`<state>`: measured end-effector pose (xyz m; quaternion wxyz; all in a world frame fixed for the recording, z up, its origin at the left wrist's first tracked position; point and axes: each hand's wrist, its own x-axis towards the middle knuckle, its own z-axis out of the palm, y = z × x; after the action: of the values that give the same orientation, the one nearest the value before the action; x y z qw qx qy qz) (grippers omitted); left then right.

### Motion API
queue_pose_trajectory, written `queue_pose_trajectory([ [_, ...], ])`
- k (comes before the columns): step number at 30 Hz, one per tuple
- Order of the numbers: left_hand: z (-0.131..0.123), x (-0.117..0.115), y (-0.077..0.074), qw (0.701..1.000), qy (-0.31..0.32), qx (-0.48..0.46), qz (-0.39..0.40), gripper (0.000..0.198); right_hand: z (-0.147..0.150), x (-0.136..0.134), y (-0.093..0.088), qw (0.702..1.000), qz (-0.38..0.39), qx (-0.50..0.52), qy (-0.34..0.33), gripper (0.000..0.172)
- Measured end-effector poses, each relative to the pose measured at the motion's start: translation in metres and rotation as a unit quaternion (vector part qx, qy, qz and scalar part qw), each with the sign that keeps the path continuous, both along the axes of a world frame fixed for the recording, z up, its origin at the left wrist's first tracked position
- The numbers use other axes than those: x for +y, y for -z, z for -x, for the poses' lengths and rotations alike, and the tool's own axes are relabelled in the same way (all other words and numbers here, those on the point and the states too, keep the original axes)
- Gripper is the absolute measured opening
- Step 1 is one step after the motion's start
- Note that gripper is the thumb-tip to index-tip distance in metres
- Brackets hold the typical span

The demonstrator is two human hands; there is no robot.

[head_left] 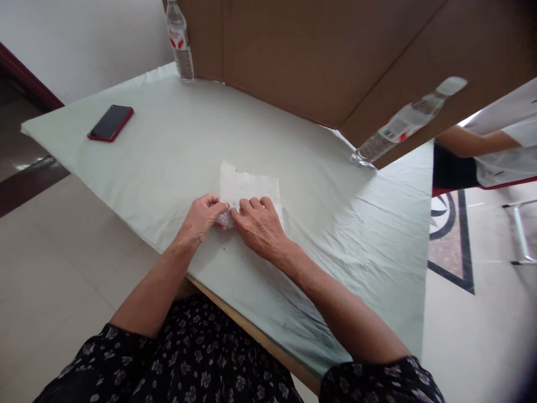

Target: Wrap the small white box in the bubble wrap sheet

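A small white sheet that looks like bubble wrap (pixel 251 186) lies on the table near its front edge. Its near left corner is pinched between the thumb and fingers of my left hand (pixel 202 217). My right hand (pixel 260 225) is closed over the near side of the sheet, fingers bent, with the thumb and forefinger at the edge close to my left fingertips. Under the right palm, part of the sheet is hidden. A bit of red shows below my left fingertips; I cannot make out what it is.
A pale green cloth (pixel 168 151) covers the table. A phone with a red case (pixel 111 122) lies at the far left. Behind stands a cardboard panel (pixel 285 56), with a water bottle (pixel 180 45) and another bottle (pixel 403 126) before it. Another person's arm (pixel 470 141) shows at right.
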<state>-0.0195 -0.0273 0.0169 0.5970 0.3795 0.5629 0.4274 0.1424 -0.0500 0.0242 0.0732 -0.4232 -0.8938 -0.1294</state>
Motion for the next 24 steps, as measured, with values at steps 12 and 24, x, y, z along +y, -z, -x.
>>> queue_pose_trajectory([
  [12, -0.009, 0.0, -0.008, 0.998, 0.03, 0.021, -0.041, 0.021, -0.014, -0.002, -0.023, 0.978, 0.171, 0.114, 0.024, 0.033],
  [24, -0.018, 0.004, -0.026, 0.947, 0.178, 0.246, -0.108, 0.021, -0.026, 0.001, -0.023, 0.946, 0.222, 0.232, 0.031, 0.032],
])
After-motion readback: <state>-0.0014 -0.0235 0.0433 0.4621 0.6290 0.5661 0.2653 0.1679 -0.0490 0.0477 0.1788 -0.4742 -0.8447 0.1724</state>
